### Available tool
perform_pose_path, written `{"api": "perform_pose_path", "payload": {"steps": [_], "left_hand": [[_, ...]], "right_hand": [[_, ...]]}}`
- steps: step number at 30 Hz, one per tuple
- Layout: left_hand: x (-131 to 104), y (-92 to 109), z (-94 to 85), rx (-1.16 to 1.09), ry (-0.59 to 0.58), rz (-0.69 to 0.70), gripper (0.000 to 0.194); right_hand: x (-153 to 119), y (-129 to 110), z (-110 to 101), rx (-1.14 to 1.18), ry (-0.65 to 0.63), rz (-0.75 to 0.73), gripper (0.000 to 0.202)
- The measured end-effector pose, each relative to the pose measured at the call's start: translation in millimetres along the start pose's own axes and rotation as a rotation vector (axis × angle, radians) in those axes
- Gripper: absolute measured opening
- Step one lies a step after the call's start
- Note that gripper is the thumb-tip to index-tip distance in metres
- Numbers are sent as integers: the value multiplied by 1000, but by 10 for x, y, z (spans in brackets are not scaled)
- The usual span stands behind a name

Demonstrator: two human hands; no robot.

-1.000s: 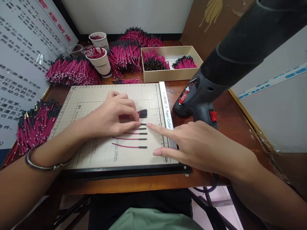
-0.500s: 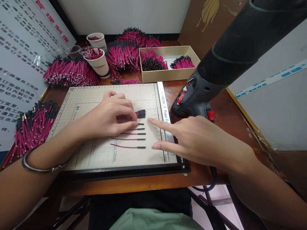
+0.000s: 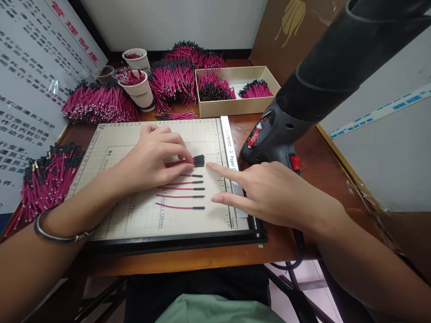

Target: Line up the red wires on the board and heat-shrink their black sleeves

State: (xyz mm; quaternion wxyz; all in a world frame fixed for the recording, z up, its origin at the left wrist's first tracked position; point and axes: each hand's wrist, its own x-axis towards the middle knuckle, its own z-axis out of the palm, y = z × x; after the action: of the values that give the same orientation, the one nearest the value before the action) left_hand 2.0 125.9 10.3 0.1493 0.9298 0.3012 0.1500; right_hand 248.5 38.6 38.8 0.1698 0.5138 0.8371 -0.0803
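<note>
My left hand [image 3: 161, 154] is closed on a small group of red wires with black sleeved ends [image 3: 199, 160], thumb and fingertips just behind the sleeves. Below it several single red wires [image 3: 180, 196] lie spaced apart in a column, their black ends pointing right; the hand covers some of their left parts. All rest on the gridded board of a paper cutter [image 3: 134, 222]. My right hand [image 3: 266, 190] is open at the cutter's right edge. Its index finger points left near the black ends, with thumb apart below and nothing held.
Behind the cutter stand a cream box [image 3: 235, 107] with wires, paper cups [image 3: 141, 92] of wires and large wire heaps [image 3: 173, 80]. Another heap [image 3: 50, 179] lies at left. A black heat gun [image 3: 289, 112] leans over the right side of the wooden table [image 3: 202, 265].
My left thumb and fingertips have shifted slightly up, from beside the uppermost single wire to the group of wires. The right hand has barely moved.
</note>
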Motion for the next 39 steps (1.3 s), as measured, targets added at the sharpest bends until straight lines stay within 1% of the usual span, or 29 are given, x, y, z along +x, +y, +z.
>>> {"api": "perform_pose_path", "payload": {"steps": [4, 8, 10, 18, 22, 28, 33, 39], "left_hand": [[-1, -40, 32, 42, 29, 43, 30], [3, -66, 50, 105, 107, 68, 32], [5, -71, 48, 123, 122, 68, 32], [8, -57, 49, 124, 84, 71, 33], [7, -48, 45, 96, 74, 66, 31], [13, -23, 17, 34, 11, 64, 28], [23, -11, 27, 11, -1, 34, 29], [24, -20, 17, 19, -20, 34, 29]], "right_hand": [[9, -3, -5, -11, -1, 4, 78], [20, -5, -7, -8, -7, 16, 79], [29, -6, -4, -1, -7, 20, 78], [18, -13, 9, -11, -4, 22, 77], [12, -8, 13, -24, 11, 1, 77], [-21, 0, 23, -57, 18, -49, 77], [-36, 11, 36, -46, 42, -68, 76], [-23, 1, 22, -39, 56, -75, 76]]}}
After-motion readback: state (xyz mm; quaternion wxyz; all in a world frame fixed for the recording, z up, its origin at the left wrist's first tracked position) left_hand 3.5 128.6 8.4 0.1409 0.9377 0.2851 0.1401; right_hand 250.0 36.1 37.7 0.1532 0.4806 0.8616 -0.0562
